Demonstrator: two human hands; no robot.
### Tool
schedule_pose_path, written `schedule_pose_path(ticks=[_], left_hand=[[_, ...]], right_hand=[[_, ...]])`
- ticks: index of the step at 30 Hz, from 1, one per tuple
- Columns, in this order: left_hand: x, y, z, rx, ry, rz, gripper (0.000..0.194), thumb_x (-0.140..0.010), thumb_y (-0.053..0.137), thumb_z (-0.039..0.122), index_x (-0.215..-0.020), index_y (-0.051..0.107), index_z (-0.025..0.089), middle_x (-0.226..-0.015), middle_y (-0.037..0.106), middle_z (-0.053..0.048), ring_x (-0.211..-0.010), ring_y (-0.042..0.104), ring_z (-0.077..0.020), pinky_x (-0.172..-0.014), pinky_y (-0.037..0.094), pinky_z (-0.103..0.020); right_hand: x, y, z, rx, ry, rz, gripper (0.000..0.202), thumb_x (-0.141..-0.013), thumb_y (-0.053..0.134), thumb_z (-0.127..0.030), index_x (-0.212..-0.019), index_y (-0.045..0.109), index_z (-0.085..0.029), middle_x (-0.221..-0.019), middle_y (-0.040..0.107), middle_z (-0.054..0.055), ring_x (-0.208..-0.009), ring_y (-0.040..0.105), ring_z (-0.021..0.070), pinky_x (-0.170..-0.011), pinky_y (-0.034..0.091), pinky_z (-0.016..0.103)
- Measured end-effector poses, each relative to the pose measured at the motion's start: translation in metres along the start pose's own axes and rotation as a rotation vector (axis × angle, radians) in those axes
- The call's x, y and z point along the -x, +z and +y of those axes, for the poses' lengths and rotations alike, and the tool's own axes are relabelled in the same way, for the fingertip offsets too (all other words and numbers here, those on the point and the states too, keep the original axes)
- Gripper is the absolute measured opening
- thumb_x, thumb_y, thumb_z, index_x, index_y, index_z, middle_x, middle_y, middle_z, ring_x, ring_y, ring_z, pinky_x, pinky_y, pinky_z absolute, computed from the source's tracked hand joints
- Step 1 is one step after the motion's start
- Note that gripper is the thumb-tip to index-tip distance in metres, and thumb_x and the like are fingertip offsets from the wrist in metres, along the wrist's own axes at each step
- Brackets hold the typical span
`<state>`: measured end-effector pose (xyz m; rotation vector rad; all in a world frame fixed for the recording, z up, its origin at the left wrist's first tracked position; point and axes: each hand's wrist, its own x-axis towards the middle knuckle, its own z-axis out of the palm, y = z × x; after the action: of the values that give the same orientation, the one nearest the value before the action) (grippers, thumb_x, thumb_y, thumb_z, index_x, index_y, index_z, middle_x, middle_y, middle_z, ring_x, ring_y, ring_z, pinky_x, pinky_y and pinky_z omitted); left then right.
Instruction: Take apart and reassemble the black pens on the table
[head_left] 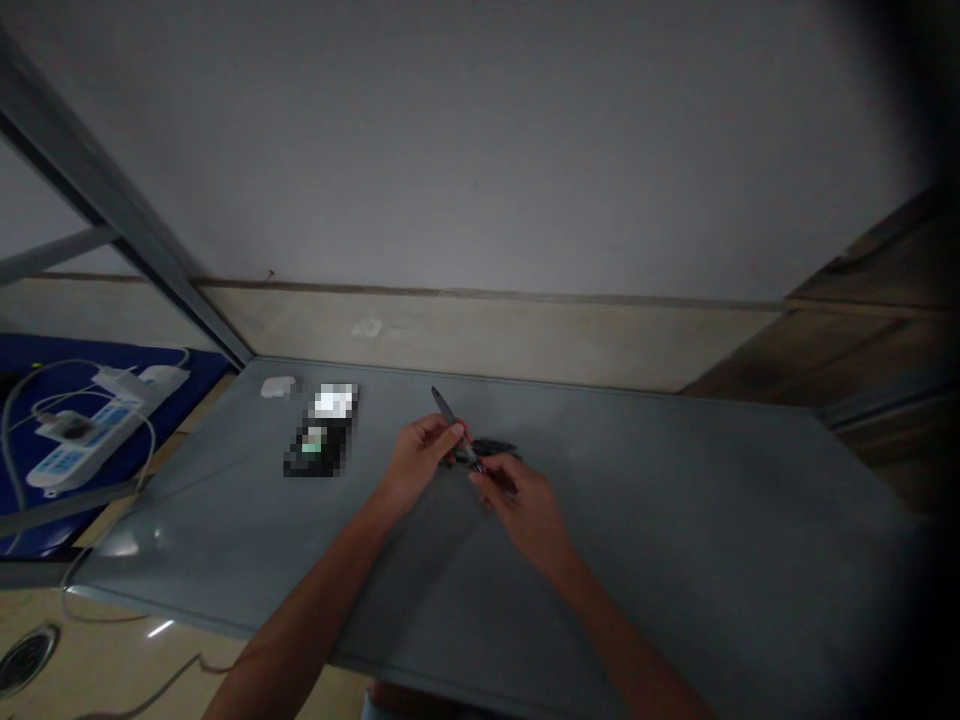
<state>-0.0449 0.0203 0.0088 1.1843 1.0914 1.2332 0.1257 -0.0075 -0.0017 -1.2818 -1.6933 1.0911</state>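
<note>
A slim dark pen-like object [443, 405] is held slantwise over the grey table, its upper end pointing up and left. My left hand [420, 455] is closed around its middle, where a bit of red shows by the fingertips. At its lower end, the fingers of my right hand [521, 497] are pinched together on it. Several thin dark items [496, 446] lie on the table just behind my hands; the fingers partly cover them, and their exact shape is unclear.
On the grey table [675, 540], a pixelated dark object [322, 440] lies left of my hands, with a small white item [278, 387] behind it. White power strips [97, 440] with cables rest on a blue surface [30, 375] at far left. A wall rises behind.
</note>
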Motion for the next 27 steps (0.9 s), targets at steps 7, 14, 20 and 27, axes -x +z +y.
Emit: schedule_pose_path(ticks=[7,14,20,27], left_hand=[[0.001,0.004,0.001,-0.059,0.018,-0.073,0.033,-0.082,0.061,0.047,-0.075,0.061,0.015,-0.083,0.07,-0.007,-0.071,0.062,-0.0132,-0.063,0.046,-0.023],[-0.003,-0.029,0.023,-0.282,0.154,0.331,0.032,-0.09,0.046,0.051,-0.093,0.056,0.021,-0.062,0.059,0.001,-0.055,0.054,-0.012,-0.055,0.041,-0.022],[-0.011,-0.06,0.013,-1.046,0.067,0.452,0.028,-0.088,0.052,0.043,-0.085,0.069,0.021,-0.082,0.066,-0.007,-0.075,0.059,-0.0194,-0.071,0.041,-0.029],[-0.013,-0.061,-0.002,-1.311,-0.047,0.406,0.032,-0.09,0.049,0.045,-0.093,0.071,0.021,-0.092,0.065,-0.009,-0.078,0.062,-0.021,-0.068,0.041,-0.029]], right_hand=[[-0.002,0.0,0.0,-0.016,-0.003,0.009,0.019,-0.087,0.057,-0.038,-0.09,0.064,-0.021,-0.071,0.066,0.002,-0.058,0.061,0.0147,-0.057,0.05,0.026],[0.001,0.001,-0.003,-0.016,-0.005,0.03,0.029,-0.092,0.048,-0.042,-0.108,0.06,-0.021,-0.067,0.062,0.002,-0.059,0.061,0.0156,-0.055,0.048,0.025],[0.0,-0.001,-0.004,0.054,-0.032,0.023,0.029,-0.093,0.045,-0.043,-0.1,0.062,-0.021,-0.065,0.06,0.002,-0.058,0.059,0.0157,-0.053,0.046,0.025],[0.0,0.0,-0.003,0.243,-0.097,-0.023,0.033,-0.094,0.042,-0.044,-0.084,0.064,-0.021,-0.059,0.059,0.001,-0.055,0.057,0.017,-0.052,0.043,0.026]])
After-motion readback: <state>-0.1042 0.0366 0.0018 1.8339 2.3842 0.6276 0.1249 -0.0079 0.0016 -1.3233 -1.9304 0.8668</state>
